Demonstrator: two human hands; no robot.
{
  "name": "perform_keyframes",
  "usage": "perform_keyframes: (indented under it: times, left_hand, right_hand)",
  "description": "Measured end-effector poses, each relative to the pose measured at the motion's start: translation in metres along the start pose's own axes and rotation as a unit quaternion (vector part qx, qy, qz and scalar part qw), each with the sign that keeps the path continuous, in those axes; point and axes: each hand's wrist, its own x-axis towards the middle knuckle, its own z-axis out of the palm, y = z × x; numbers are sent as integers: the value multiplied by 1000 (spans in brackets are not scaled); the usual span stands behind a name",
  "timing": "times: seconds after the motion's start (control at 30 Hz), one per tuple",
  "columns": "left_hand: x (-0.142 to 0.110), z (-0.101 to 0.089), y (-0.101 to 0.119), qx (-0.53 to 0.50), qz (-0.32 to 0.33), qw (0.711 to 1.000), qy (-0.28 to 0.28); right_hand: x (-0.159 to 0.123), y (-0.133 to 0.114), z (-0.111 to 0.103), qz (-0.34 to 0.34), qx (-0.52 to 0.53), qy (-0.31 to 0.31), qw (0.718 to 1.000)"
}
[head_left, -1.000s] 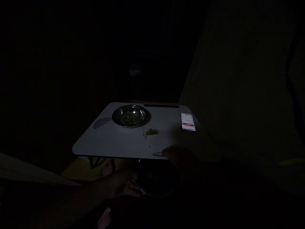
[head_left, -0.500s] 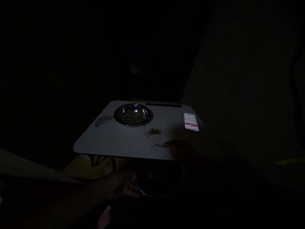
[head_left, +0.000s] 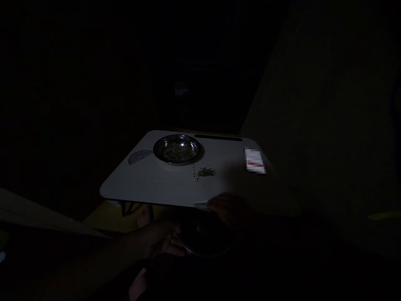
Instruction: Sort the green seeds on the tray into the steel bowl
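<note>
Right hand [head_left: 226, 208] had drawn a thin sheet [head_left: 201, 205] to the tabletop [head_left: 131, 184] edge, apparently mid-sweep; left hand [head_left: 160, 236] gripped the lower-centre bowl [head_left: 205, 240].

Your left hand [head_left: 166, 243] is bare, and your left forearm [head_left: 125, 251] is also bare, becoming narrower toward the wrist. Your right hand [head_left: 227, 208] shows a rounded, shadowed outline; your clothing is too dark to tell.

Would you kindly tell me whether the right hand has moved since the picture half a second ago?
Yes. Judged against the white tabletop, the right hand has moved toward its near edge and somewhat left.
</note>
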Motion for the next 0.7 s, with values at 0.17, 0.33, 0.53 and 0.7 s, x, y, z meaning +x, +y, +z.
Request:
perform_keyframes:
  times: [0.17, 0.33, 0.53, 0.7]
  left_hand:
    - [-1, 1, 2, 4, -5, 1000, 2]
    - [-2, 1, 2, 9, -3, 1000, -5]
    - [2, 0, -1, 13, -5, 1000, -1]
    - [3, 1, -1, 12, -1, 1000, 5]
  right_hand:
    - [-10, -15, -6, -60, 8, -5, 998]
    - [-13, -16, -14, -35, 16, -5, 999]
    - [-6, 16, -12, 73, -30, 4, 997]
    - [0, 29, -2, 55, -48, 2, 997]
